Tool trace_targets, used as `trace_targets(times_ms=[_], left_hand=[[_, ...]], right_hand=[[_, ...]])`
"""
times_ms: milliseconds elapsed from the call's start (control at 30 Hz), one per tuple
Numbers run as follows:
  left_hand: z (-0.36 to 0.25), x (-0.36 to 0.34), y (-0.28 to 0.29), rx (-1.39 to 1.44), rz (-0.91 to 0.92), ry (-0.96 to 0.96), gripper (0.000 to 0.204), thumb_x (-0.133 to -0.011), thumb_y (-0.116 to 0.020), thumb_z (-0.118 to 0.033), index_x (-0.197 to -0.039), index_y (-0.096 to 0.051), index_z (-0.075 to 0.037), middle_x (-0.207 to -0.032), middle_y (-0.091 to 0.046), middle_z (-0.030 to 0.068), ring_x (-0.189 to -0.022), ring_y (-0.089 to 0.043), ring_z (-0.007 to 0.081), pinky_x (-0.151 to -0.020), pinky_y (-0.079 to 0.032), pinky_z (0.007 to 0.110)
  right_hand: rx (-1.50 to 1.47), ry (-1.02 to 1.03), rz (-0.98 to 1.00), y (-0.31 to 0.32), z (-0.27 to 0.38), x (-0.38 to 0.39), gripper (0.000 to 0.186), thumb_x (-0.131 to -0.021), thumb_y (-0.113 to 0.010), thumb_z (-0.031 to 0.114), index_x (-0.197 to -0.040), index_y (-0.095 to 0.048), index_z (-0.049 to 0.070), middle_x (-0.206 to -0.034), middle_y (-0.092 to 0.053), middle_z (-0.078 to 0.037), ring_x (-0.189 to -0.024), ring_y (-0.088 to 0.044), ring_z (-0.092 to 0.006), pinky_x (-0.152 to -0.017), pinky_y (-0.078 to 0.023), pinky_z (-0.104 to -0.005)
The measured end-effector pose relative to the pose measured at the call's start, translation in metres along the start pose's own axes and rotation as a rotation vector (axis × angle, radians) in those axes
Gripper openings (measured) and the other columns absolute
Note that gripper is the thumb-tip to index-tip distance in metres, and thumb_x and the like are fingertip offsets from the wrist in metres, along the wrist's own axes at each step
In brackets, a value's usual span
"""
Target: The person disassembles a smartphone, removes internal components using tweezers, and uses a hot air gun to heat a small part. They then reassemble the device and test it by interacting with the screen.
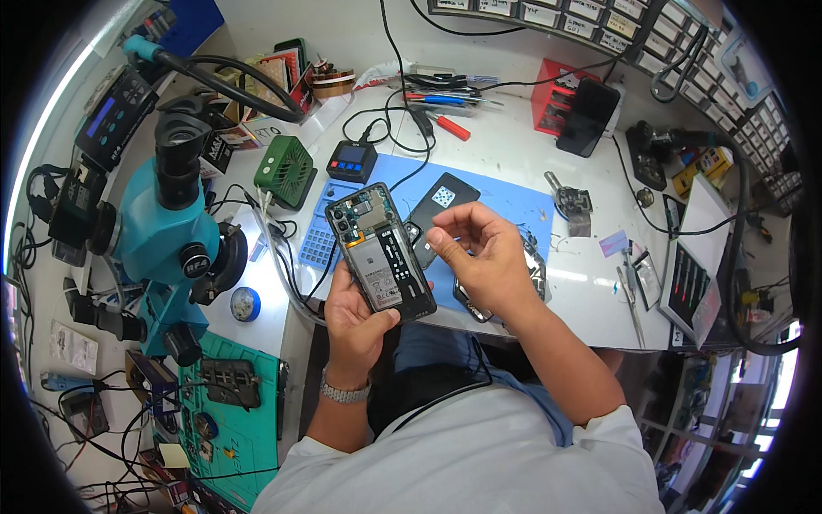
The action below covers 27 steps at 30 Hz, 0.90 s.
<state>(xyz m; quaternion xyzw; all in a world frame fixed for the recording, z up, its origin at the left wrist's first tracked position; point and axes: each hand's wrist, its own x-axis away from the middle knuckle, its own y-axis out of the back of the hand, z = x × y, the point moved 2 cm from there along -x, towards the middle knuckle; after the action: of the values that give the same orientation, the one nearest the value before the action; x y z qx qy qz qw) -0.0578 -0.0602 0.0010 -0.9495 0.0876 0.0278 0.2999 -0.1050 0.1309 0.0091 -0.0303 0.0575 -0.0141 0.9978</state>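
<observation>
My left hand (353,324) grips an opened smartphone (377,259) by its lower end, thumb along the bottom edge. With its back off, the battery, camera lenses and circuit board show. Just right of the phone hovers my right hand (495,264), fingers curled and thumb drawn toward the index finger. Whatever lies between those fingertips, if anything, is too small to make out. Behind them a dark phone back panel (451,190) with a white patterned sticker lies on the blue mat (514,199). Another phone (537,267), opened up, is partly hidden beneath my right hand.
A teal microscope (154,224) stands at the left, near a green fan-like box (285,171) and a small black device with a screen (352,161). Tweezers (631,308) and a case of screwdrivers (690,287) lie right. Cables cross the bench; a black phone (588,117) leans behind.
</observation>
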Motion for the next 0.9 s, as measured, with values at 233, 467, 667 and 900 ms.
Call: trace_targets(times_ms=[233,467,667,900], left_hand=[[0.016,0.012,-0.005,-0.288,-0.055,0.027,0.062,-0.091,-0.081,0.004,-0.141,-0.045,0.001,-0.121,-0.069,0.0127,-0.101,-0.076,0.0199,-0.088,-0.069,0.039],[0.024,0.013,-0.002,-0.470,-0.119,-0.065,0.057,-0.089,-0.087,0.003,-0.133,-0.051,0.001,-0.111,-0.072,0.0090,-0.092,-0.075,0.0148,-0.079,-0.067,0.032],[0.024,0.014,-0.006,-0.486,-0.154,-0.013,0.057,-0.087,-0.089,0.004,-0.131,-0.052,0.000,-0.108,-0.072,0.0086,-0.089,-0.075,0.0137,-0.078,-0.066,0.030],[0.013,0.014,-0.003,-0.294,-0.236,-0.027,0.043,-0.099,-0.076,0.001,-0.135,-0.054,-0.001,-0.102,-0.073,0.0076,-0.081,-0.076,0.0166,-0.077,-0.069,0.036]], right_hand=[[-0.163,-0.155,0.109,-0.002,0.002,0.005,0.020,-0.098,-0.081,0.005,-0.114,-0.072,-0.004,-0.103,-0.077,-0.009,-0.089,-0.072,-0.0105,-0.083,-0.060,-0.0265],[-0.136,-0.117,0.109,0.001,-0.011,0.010,0.018,-0.095,-0.082,0.002,-0.112,-0.075,-0.001,-0.100,-0.078,-0.006,-0.087,-0.070,-0.0090,-0.082,-0.059,-0.0260],[-0.119,-0.036,0.106,0.001,-0.010,0.012,0.015,-0.096,-0.081,0.002,-0.110,-0.076,0.001,-0.098,-0.077,-0.003,-0.086,-0.070,-0.0078,-0.081,-0.058,-0.0253],[0.025,0.085,-0.140,0.050,0.026,-0.006,0.012,-0.099,-0.081,0.009,-0.108,-0.078,0.002,-0.093,-0.077,-0.002,-0.083,-0.067,-0.0064,-0.078,-0.056,-0.0239]])
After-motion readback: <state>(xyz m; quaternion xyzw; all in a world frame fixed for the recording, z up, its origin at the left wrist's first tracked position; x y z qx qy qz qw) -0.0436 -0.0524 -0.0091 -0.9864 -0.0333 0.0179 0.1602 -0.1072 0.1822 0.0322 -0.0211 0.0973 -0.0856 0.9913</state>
